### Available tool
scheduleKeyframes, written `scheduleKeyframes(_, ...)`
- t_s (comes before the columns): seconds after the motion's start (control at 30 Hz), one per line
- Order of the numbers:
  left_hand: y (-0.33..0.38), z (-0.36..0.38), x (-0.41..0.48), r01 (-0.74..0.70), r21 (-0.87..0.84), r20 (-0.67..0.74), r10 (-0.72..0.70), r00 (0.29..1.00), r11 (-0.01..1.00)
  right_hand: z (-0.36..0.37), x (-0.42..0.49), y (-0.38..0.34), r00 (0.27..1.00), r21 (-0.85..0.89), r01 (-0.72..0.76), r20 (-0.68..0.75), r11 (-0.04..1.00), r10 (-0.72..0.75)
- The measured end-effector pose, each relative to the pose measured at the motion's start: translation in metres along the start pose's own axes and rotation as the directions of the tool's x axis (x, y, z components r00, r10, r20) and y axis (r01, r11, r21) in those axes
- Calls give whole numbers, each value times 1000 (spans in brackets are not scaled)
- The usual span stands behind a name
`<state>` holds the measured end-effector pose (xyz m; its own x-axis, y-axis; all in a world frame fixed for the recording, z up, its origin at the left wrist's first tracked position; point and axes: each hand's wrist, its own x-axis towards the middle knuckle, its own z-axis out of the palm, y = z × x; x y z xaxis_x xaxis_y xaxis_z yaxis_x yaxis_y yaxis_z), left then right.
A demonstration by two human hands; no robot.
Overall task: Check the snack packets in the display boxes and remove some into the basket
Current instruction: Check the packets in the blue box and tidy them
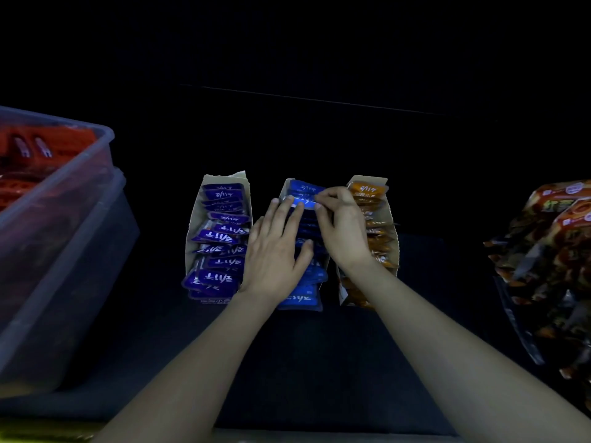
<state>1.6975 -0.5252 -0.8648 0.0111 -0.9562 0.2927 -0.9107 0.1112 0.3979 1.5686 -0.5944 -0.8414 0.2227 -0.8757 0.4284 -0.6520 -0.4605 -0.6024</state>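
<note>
Grips: right grip [343,225] pinches a blue packet [302,202] at the 12 o'clock end of the middle box [284,187]. Left grip [275,251], fingers straight, rests flat on that row. We note purple box [195,219] at 9 o'clock, orange box [392,225] at 3, red basket [48,139] at 10.

This looks to me like a shop. Three cardboard display boxes [194,219] stand side by side, crammed with purple packets [220,238], blue packets [300,298] and orange packets [367,190]. Bigger snack bags [550,266] lie right, stacked clear plastic tubs [64,193] left.
</note>
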Motion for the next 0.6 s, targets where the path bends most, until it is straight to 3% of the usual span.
scheduleKeyframes(0.33,5,-4,1,28,-19,33,-27,999,999,-19,-7,5,971,156,-12,-232,988,48)
scheduleKeyframes(0.5,9,-8,1,50,-15,50,-49,998,999,-28,-8,0,972,309,-69,-194,949,133)
scheduleKeyframes(0.6,11,-10,2,68,-8,68,-68,995,998,-34,-9,1,978,299,-106,-142,948,154)
